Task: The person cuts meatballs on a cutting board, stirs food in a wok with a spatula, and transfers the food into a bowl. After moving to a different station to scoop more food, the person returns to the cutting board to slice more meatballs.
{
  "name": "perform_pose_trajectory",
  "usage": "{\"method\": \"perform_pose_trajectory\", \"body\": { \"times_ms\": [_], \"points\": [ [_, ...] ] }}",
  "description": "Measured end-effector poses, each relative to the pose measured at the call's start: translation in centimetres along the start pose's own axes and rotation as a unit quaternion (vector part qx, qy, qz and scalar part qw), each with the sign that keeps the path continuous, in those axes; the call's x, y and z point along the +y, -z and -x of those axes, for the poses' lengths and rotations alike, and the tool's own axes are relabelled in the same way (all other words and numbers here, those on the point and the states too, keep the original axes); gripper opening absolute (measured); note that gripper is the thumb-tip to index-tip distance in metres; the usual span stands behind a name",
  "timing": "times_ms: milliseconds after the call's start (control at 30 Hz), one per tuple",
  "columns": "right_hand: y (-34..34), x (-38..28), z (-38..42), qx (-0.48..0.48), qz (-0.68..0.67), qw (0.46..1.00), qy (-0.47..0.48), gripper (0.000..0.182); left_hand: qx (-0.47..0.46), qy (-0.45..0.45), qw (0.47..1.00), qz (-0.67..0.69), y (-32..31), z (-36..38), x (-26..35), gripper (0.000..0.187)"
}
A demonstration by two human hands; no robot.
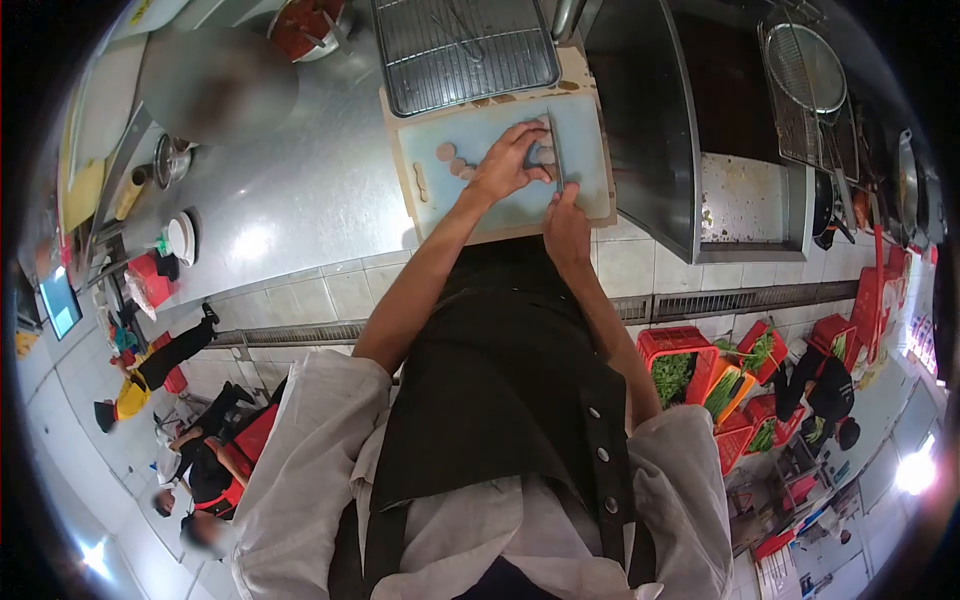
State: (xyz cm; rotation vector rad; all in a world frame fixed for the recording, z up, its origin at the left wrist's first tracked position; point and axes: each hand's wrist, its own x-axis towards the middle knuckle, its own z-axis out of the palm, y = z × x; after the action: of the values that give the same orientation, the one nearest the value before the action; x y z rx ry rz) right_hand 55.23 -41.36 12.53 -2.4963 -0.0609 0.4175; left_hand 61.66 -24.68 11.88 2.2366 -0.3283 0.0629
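Observation:
A kitchen knife [556, 150] is in my right hand [567, 228], fingers wrapped around its handle, the blade pointing away from me over the cutting board [500, 212]. My left hand [505, 165] is on the board just left of the blade, its curved fingers gripping pale round food pieces [546, 155] that lie in a row along the knife. Their exact kind is too small to tell, and my fingers partly cover them. Left of that hand lie several pinkish-brown round slices [446, 152].
A wire rack on a metal tray [470, 70] sits beyond the board. At the far left of the steel counter [340, 160] is a bowl of red food [305, 28]. Strainers [805, 68] hang at the right. Red crates [678, 345] of greens stand on the floor; other people are behind me.

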Motion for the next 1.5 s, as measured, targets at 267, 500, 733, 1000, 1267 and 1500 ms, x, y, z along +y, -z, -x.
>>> {"method": "perform_pose_trajectory", "body": {
  "times_ms": [267, 500, 733, 1000, 1267, 1500],
  "points": [
    [-0.3, -0.2, 0.3, -0.033, 0.072, 0.997, -0.016, 0.035, -0.014, -0.015, 1.0, 0.006, 0.2, -0.6, -0.8, 0.073],
    [-0.9, -0.8, 0.2, -0.014, 0.101, 0.995, -0.024, 0.038, -0.048, -0.023, 0.999, -0.003, 0.9, -1.2, -0.7, 0.072],
    [-0.6, -1.6, -0.7, -0.026, 0.074, 0.995, -0.061, 0.036, -0.073, -0.012, 0.997, -0.007, 1.5, -1.4, -0.5, 0.07],
    [-0.5, -1.2, -1.8, -0.023, 0.102, 0.994, -0.033, 0.025, -0.067, -0.019, 0.997, -0.011, 1.6, -1.3, -0.5, 0.068],
    [-0.3, 0.2, 3.0, -0.036, 0.072, 0.995, -0.061, 0.032, -0.071, -0.03, 0.997, -0.013, 1.5, -1.3, -1.2, 0.066],
    [2.0, 4.3, 11.4, -0.116, 0.048, 0.988, -0.091, 0.034, -0.06, -0.041, 0.997, -0.01, 1.3, -1.3, -0.9, 0.068]
  ]
}}
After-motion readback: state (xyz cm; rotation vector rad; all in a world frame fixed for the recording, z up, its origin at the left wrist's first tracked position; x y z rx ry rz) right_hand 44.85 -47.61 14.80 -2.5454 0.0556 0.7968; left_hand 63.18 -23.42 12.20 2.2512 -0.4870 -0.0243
